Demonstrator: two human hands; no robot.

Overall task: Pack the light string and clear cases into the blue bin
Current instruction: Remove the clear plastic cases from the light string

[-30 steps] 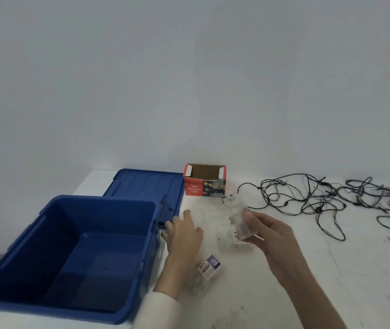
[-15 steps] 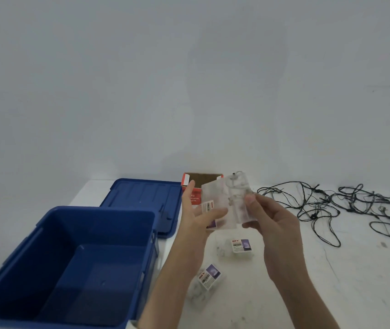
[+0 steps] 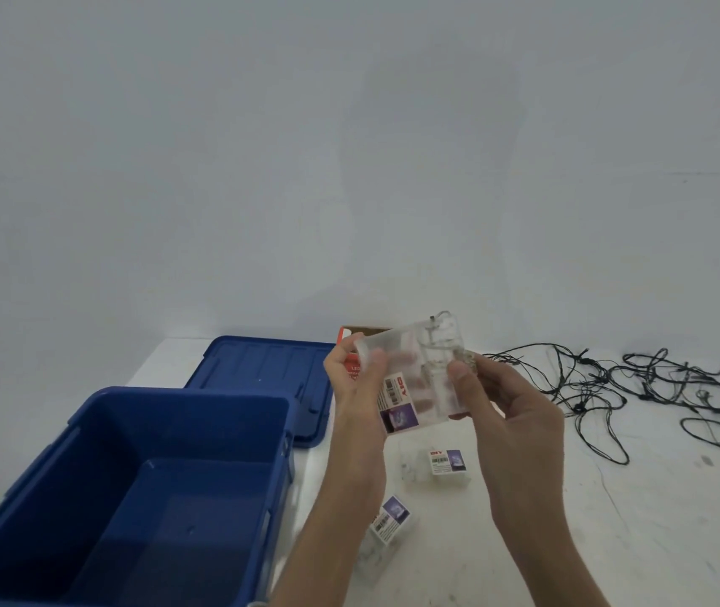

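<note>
Left grip [image 3: 356,400], right grip [image 3: 511,414] each clamped on clear cases [image 3: 419,378], held together above desk [image 3: 612,541], right of open blue bin [image 3: 86,427]. Loose cases [image 3: 446,464] lie on desk below. Light string [image 3: 612,383] tangled on desk, far right

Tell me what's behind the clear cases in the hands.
A red box peeks out by the left hand; the clear cases cover most of it, so its contents cannot be seen.
</note>
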